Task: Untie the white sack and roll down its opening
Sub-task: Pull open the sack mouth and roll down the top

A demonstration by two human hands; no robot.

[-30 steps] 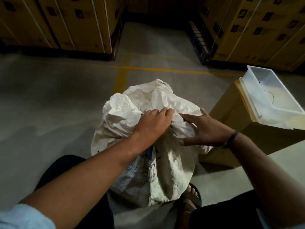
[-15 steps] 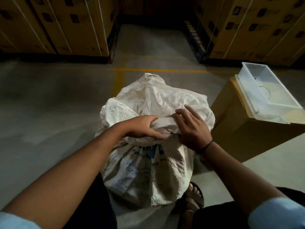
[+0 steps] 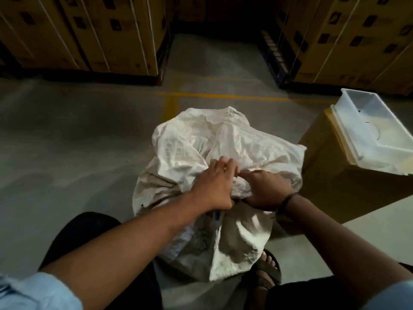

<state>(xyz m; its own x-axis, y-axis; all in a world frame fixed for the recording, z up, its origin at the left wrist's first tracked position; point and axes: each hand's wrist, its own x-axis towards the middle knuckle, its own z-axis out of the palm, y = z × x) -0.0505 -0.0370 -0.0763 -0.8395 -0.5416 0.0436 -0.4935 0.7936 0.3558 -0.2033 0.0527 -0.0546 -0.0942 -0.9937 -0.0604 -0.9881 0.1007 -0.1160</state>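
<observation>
- White sack stands on the concrete floor right in front of me, between my knees, crumpled top bunched up and flopped away from me; blue print low on its near side, partly hidden by my arm.
- Head view: my left hand sits on the gathered neck of the sack, fingers curled shut into the fabric, gripping a bunch of it.
- My right hand is just beside it, touching the left at the fingertips, closed down on the same bunch of fabric; dark band on that wrist.
- Cannot tell if a tie or knot is under the hands, fabric and fingers hide it.
- Both forearms reach in from the bottom, light blue sleeves at the frame edges.
- My foot in a dark sandal is at the sack's near right base, touching it.
- Cardboard box stands just right of the sack, a white plastic tray resting on top of it.
- Yellow floor line runs behind the sack.
- Strapped cardboard cartons stacked along the back left and back right, well apart from the sack.
</observation>
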